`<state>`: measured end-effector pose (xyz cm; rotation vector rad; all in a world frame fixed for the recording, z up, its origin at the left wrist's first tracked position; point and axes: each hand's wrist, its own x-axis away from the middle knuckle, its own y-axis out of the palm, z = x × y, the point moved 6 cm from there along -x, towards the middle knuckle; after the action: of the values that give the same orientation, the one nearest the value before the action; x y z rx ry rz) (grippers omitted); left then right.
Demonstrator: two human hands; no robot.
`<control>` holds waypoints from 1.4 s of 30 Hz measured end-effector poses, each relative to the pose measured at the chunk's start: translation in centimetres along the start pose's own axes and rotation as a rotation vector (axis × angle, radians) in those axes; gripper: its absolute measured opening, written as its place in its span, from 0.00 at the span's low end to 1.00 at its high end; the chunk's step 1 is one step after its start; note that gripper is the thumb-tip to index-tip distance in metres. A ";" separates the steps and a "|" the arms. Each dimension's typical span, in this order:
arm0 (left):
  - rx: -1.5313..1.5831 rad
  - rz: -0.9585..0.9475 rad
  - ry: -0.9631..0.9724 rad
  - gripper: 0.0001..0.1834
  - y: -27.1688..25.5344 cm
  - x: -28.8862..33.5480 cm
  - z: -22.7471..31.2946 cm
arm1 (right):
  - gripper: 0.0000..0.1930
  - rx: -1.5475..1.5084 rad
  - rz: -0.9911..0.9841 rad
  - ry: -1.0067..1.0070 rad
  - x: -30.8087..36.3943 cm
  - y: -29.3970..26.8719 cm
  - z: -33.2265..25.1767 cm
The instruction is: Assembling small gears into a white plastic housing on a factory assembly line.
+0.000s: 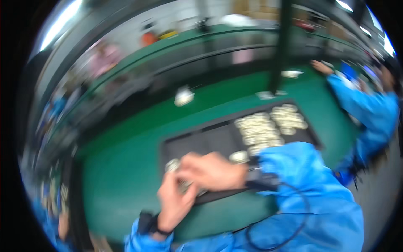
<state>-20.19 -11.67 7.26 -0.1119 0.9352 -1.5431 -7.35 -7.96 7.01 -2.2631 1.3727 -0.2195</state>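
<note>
Both hands, left hand (174, 203) and right hand (212, 170), close together on small pale round parts (182, 185) over the flat black tray (201, 145) (blurred), whose far-right section beyond them already holds rows of pale discs (268, 128), nearer area bare.

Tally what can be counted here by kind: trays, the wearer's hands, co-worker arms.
Flat black rectangular tray: 1
Wearer's hands, left hand and right hand: 2
Co-worker's blue-sleeved arm: 1
Total: 4
Small pale round parts are too blurred to count.

small parts (183, 184) blurred — fingers (191, 161) smeared
</note>
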 end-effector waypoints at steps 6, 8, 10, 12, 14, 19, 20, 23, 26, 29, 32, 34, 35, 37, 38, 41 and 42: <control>0.199 0.086 -0.032 0.16 1.5 -0.9 -0.7 | 0.20 -0.077 0.089 -0.368 1.6 -1.9 -1.4; 0.126 0.073 -0.017 0.16 1.4 -0.6 -1.1 | 0.20 -0.089 0.031 -0.355 1.1 -1.5 -1.1; 0.134 0.076 -0.033 0.16 1.1 -0.4 -1.2 | 0.20 -0.096 -0.009 -0.335 0.9 -1.2 -1.3; 0.121 0.110 0.010 0.16 0.9 -0.8 -1.1 | 0.20 -0.131 -0.022 -0.311 0.6 -1.3 -1.1; 0.129 0.132 0.027 0.16 1.0 -1.1 -1.4 | 0.20 -0.212 -0.022 -0.287 0.5 -1.3 -0.7; 0.078 0.122 0.037 0.17 0.9 -1.2 -1.2 | 0.19 -0.416 -0.054 -0.263 0.2 -1.3 0.2; 0.063 0.114 0.058 0.17 0.8 -1.3 -1.1 | 0.19 -0.404 -0.037 -0.247 0.2 -1.5 0.6; 0.137 0.101 0.059 0.18 0.6 -1.3 -0.7 | 0.19 -0.525 -0.056 -0.288 -0.1 -1.5 0.6; 0.220 0.139 0.006 0.18 0.6 -1.2 -1.0 | 0.19 -0.674 -0.062 -0.213 -0.2 -1.7 0.3; 0.207 0.104 0.041 0.18 0.6 -1.1 -1.0 | 0.19 -0.631 -0.052 -0.214 -0.1 -1.7 0.6; 0.215 0.081 0.056 0.18 0.7 -1.0 -0.9 | 0.19 -0.533 -0.023 -0.237 0.0 -1.9 0.4; 0.217 0.073 0.057 0.18 0.5 -1.0 -0.7 | 0.19 -0.361 0.037 -0.222 0.1 -2.2 0.4; 0.234 0.065 0.052 0.17 0.6 -1.1 -0.7 | 0.19 -0.363 0.036 -0.219 0.1 -2.2 0.4; 0.251 0.057 0.045 0.17 0.7 -1.1 -0.8 | 0.20 -0.184 0.128 -0.234 0.2 -2.6 0.4; 0.256 0.066 0.037 0.16 0.8 -1.1 -1.0 | 0.20 -0.184 0.129 -0.232 0.2 -2.6 0.3; 0.278 0.076 0.028 0.15 0.7 -1.2 -1.2 | 0.20 0.138 0.242 -0.341 0.3 -2.8 -0.8; 0.291 0.077 0.025 0.15 0.5 -1.2 -1.3 | 0.19 0.192 0.235 -0.387 0.2 -2.5 -1.0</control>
<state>-20.28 -9.95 6.61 0.1493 0.7168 -1.5941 -5.61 -7.52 9.05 -1.8483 1.3275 0.1527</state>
